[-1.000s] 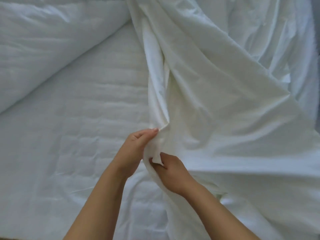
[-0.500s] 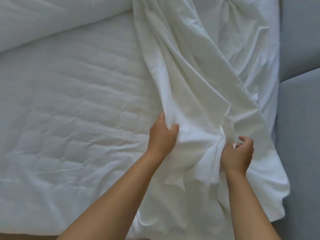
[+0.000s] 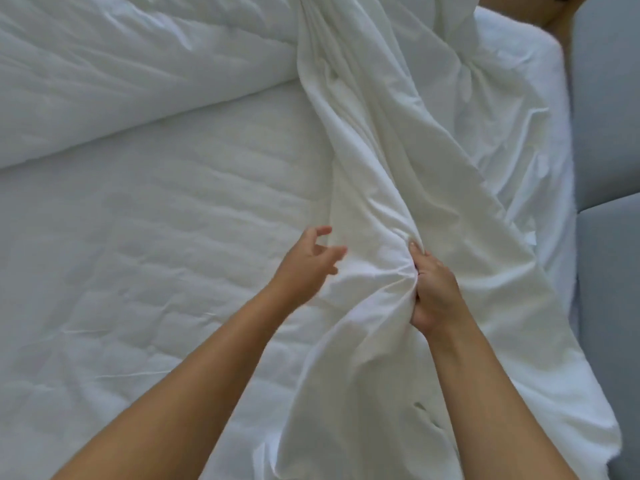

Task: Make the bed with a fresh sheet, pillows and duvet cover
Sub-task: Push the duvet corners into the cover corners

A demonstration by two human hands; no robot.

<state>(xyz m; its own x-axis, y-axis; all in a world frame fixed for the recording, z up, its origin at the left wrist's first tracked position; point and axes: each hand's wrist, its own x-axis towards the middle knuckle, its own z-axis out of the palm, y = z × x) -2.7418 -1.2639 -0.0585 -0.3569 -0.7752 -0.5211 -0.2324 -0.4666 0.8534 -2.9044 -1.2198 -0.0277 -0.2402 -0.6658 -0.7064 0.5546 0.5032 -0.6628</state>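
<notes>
The sheet (image 3: 398,174) is white and crumpled. It lies in a long heap down the right side of the bed (image 3: 156,271), from the near edge up to the far edge. Closest to me, two bare arms reach in from the near edge. I see the right hand (image 3: 434,292) squeezing a bunch of the sheet, with its fingers curled tight around the folds. The cloth puckers where it is held. The left hand (image 3: 306,261) is just beside the sheet's left edge. Its fingers are spread apart and a little bent, and they hold nothing. I cannot tell if the tips touch the cloth. To the left, the bed top is bare and quilted in soft lines. Farther back, a thick white duvet (image 3: 121,81) lies across the far left corner. Along the right edge stand grey padded panels (image 3: 609,271).
</notes>
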